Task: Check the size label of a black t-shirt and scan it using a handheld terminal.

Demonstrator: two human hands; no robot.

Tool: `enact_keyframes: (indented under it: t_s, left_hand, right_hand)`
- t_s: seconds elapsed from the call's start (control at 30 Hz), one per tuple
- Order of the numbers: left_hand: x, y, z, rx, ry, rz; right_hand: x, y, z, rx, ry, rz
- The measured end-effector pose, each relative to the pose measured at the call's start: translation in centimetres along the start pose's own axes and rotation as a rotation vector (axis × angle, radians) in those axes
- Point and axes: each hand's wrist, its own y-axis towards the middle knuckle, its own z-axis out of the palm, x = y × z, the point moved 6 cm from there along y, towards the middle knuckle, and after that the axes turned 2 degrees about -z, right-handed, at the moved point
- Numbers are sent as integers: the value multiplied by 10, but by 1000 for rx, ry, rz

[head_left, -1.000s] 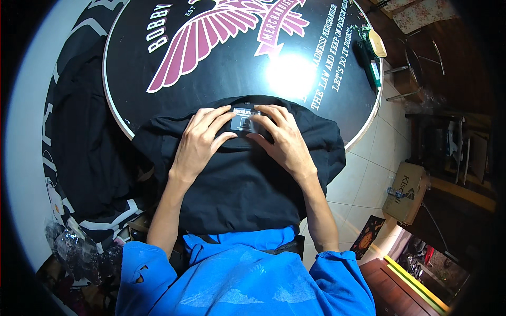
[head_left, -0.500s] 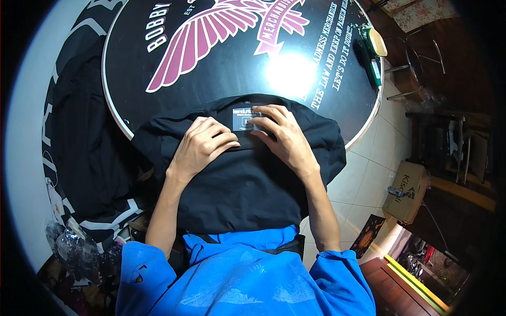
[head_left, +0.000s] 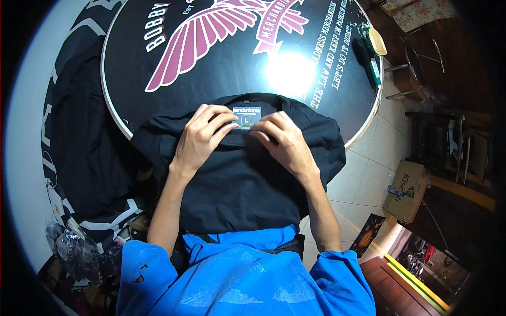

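the left hand (head_left: 199,136) and the right hand (head_left: 287,142) rest over the neck opening of a black shirt (head_left: 242,184), one at each side of a grey label (head_left: 246,118). both have bent fingers with a narrow gap to the thumb; whether either pinches the cloth, i cannot tell. half a second ago the right fingers lay across the label's right side; now they are drawn lower and more curled, near its lower right corner, so nearly all of the label shows. the left fingertips are now up by its left edge. the black shirt has hardly moved: it spreads from the near edge of the round table (head_left: 221,97) down to the person's blue shirt (head_left: 242,279). dark clothes (head_left: 87,131) lie to the left.
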Motion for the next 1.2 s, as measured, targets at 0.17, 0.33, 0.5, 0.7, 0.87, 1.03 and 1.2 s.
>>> enact_keyframes:
  t_s: [0.17,0.33,0.5,0.7,0.87,1.03,1.2]
  left_hand:
    - [5,5,4,35,-11,69]
    - [11,3,12,136,7,61]
    - [14,4,10,138,-1,38]
    - [19,6,8,157,-48,27]
    - [19,8,7,157,-64,33]
    - [24,4,7,146,-73,73]
    - [26,4,8,130,-110,46]
  right_hand:
    - [-4,12,1,-69,-135,-47]
    - [-9,8,9,-42,-151,-41]
    - [-9,8,9,-39,-143,-44]
    - [-9,9,8,-35,-111,-30]
    - [-11,7,5,-19,-77,-4]
    - [-16,6,5,-15,-35,24]
    - [-18,4,4,-49,-57,0]
